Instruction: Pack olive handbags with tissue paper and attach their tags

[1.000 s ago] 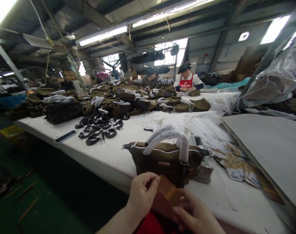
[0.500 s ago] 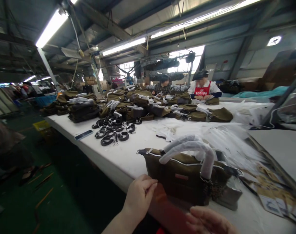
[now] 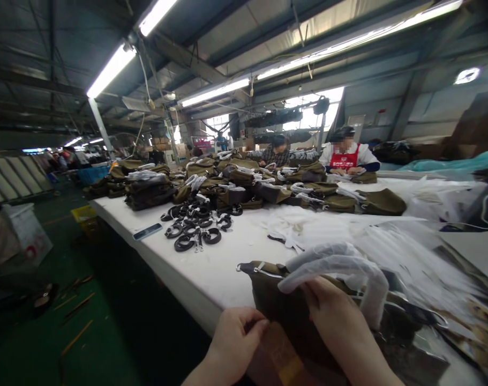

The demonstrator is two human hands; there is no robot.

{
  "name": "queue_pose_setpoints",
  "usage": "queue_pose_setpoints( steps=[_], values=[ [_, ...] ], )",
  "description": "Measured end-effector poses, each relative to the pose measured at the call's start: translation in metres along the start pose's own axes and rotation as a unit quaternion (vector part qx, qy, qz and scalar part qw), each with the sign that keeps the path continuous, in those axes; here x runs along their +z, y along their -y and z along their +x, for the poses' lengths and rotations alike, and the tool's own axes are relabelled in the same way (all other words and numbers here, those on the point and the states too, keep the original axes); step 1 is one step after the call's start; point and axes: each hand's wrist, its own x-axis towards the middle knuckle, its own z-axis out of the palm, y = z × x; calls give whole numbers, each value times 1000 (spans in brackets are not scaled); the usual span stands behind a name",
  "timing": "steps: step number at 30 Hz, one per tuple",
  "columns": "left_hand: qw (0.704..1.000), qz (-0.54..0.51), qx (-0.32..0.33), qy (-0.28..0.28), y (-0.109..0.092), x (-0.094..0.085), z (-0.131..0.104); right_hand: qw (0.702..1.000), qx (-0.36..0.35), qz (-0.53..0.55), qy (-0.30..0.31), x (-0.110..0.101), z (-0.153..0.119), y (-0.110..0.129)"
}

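While clamping brown piece [image 3: 283, 351] in left hand [image 3: 238, 343], reaches with right hand [image 3: 340, 321] to the olive bag [image 3: 273, 300], just beneath a wrapped handle [image 3: 330, 268]; cannot tell if gripping.

This is a bag factory's workshop: a long white desk [image 3: 235, 252] bears heaped olive-green fabric handbags [image 3: 244, 179] with white-wrapped handles and coiled black straps [image 3: 195, 222]. Bright tube lights [image 3: 215, 92] hang beneath a metal-beamed roof [image 3: 211, 32], a person in a red apron [image 3: 344, 158] sits across, and the floor [image 3: 87, 321] is green.
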Motion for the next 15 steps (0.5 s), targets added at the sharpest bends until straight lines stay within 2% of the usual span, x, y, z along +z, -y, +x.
queue_pose_setpoints(
  steps=[2, 5, 7, 10, 12, 15],
  values=[
    [1000, -1, 8, -14, -1, -4, 5, 999, -22, -21, 39, 5, 17, 1],
    [988, 83, 90, -99, -4, -15, 16, 994, -36, -9, 105, 11, 31, -3],
    [983, 94, 99, -121, -8, -22, 24, 992, -20, 13, 120, 14, 33, -10],
    [997, -47, 15, -64, -13, -25, 36, 982, 35, 135, 127, 16, 31, -19],
    [985, -166, -38, -21, -18, -23, 44, 960, 83, 227, 141, 19, 31, -21],
    [965, -256, -54, -1, -27, -17, 52, 930, 108, 305, 177, 26, 35, -16]
  ],
)
